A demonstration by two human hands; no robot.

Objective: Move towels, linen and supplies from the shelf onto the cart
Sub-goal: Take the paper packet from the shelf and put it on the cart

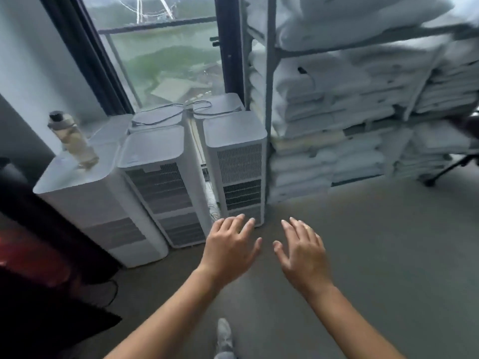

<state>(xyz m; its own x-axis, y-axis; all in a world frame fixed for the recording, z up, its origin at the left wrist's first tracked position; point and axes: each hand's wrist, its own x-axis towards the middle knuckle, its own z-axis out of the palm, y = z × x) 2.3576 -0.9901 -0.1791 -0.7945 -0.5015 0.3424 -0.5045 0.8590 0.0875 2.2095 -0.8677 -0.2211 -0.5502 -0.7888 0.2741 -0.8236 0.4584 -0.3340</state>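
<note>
Towels (324,104) and folded linen lie in white stacks on the shelf (269,73) at the far right, well apart from both hands. Nearest, a grey shoe (224,335) stands on the grey floor (363,255). Above it the left hand (228,244) and right hand (303,252) reach forward side by side, palms down, fingers spread and relaxed, grasping nothing. Just beyond the fingertips stand white tower units (234,151) with grilled fronts, clustered against the window (166,60). A translucent bottle (72,139) with a dark cap, pale inside, stands on the leftmost unit. A dark cable (166,114) lies looped over the rear ones. The shelf's lower tiers are packed with folded stacks, and the top tier holds bulkier white bedding (350,19), blurred.
</note>
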